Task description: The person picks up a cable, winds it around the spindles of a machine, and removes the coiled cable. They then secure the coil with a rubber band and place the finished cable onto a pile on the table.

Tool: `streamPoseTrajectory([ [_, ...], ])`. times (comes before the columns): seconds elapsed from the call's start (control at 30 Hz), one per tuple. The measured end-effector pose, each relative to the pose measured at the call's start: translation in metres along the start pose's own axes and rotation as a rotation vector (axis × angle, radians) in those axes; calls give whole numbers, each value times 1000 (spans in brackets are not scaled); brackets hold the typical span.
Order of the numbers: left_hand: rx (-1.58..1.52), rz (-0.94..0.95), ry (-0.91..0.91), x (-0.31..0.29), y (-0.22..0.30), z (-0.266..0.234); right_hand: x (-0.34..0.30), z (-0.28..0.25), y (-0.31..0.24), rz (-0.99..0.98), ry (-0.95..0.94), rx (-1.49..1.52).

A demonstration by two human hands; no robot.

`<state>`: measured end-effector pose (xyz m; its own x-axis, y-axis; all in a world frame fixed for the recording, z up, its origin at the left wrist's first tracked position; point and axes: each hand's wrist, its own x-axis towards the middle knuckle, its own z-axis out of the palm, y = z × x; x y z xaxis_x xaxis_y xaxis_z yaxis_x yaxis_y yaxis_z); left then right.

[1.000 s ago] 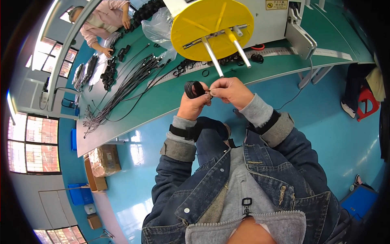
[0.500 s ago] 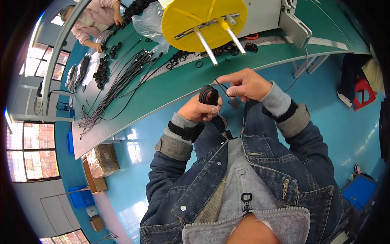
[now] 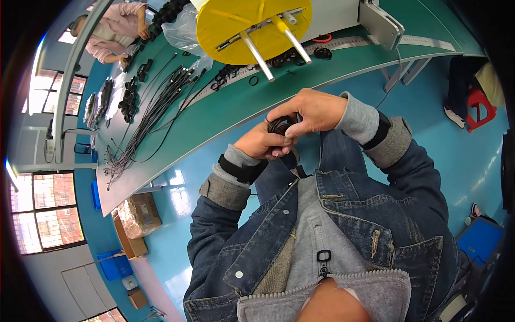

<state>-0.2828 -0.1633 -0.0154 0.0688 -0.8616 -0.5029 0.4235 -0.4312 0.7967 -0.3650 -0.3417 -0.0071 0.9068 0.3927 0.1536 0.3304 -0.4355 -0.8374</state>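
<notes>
My left hand [image 3: 262, 143] is closed round a small coil of black cable [image 3: 279, 125], held in front of the green table's near edge. My right hand [image 3: 317, 110] is up against the coil, its index finger reaching over the top and its thumb at the near side. A thin dark line at the right index fingertip looks like the black rubber band, mostly hidden by fingers and coil. Beyond the hands, a yellow disc [image 3: 236, 24] with two metal rods [image 3: 257, 56] overhangs the table. Loose black rubber bands [image 3: 253, 80] lie beneath it.
Long dark cables [image 3: 153, 115] spread over the left of the green table [image 3: 230, 114]. A metal ruler [image 3: 424, 43] runs along it. Another person [image 3: 115, 32] handles black parts at the far left. A red stool [image 3: 479, 110] stands right, a cardboard box [image 3: 142, 214] lower left.
My right hand has moved left and down onto the coil, bringing the rubber band that was stretched between its thumb and index finger. My left hand still holds the coil.
</notes>
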Motion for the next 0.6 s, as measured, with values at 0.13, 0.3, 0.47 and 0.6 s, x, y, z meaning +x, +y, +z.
streamPoseTrajectory([
  [0.13,11,-18,-19,5,-9,-6,4,5,8,6,-14,33],
  [0.3,-11,166,-164,3,-21,-18,0,27,11,45,114,75],
  [0.47,-734,110,-189,5,-24,-20,-9,64,28,304,381,695],
  [0.6,-729,302,-98,-4,-23,-19,-21,71,51,467,774,1120],
])
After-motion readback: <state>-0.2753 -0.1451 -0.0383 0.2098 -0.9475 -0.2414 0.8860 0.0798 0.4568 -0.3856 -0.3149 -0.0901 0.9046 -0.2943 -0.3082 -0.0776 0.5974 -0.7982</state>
